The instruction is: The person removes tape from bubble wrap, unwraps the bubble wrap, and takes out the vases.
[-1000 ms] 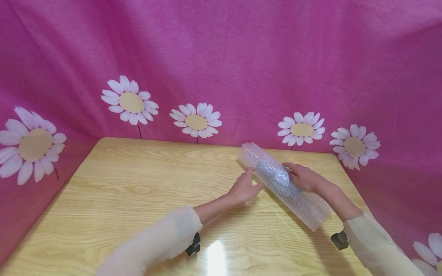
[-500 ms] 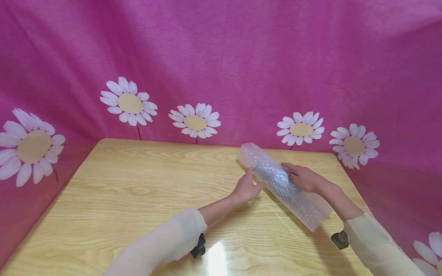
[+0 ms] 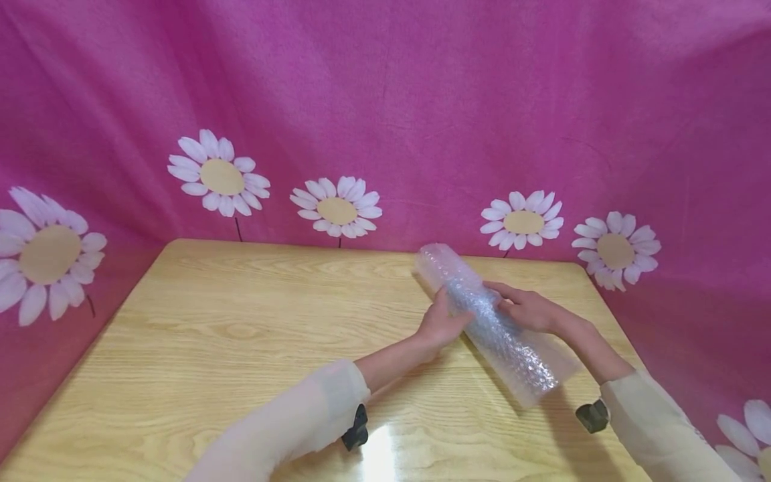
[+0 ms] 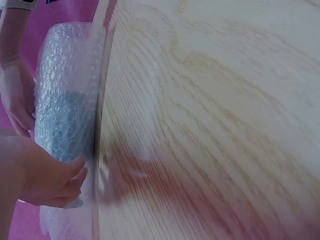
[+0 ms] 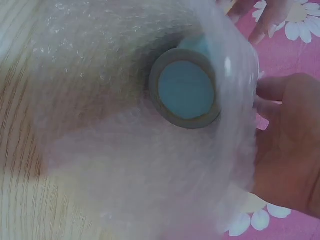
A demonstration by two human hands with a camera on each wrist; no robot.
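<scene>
A roll of bubble wrap (image 3: 490, 335) lies slantwise on the right part of the table in the head view. Inside it is a pale blue-green round piece (image 5: 186, 91); the right wrist view shows its grey ring-shaped end within the roll's loose opening. My left hand (image 3: 442, 325) grips the roll's near-left side, thumb against the wrap. On the opposite side my right hand (image 3: 530, 309) holds the roll, its fingers reaching over the top. The blue-green piece also shows through the wrap (image 4: 65, 125) in the left wrist view, partly hidden by my left hand.
The wooden table (image 3: 259, 321) has rounded far corners. A pink cloth (image 3: 409, 120) printed with white daisies stands behind it and along both sides. The roll's far end lies near the table's back edge.
My left hand has shifted right, further onto the roll. The roll has turned a little, its near end moving left. My right hand keeps nearly the same place.
</scene>
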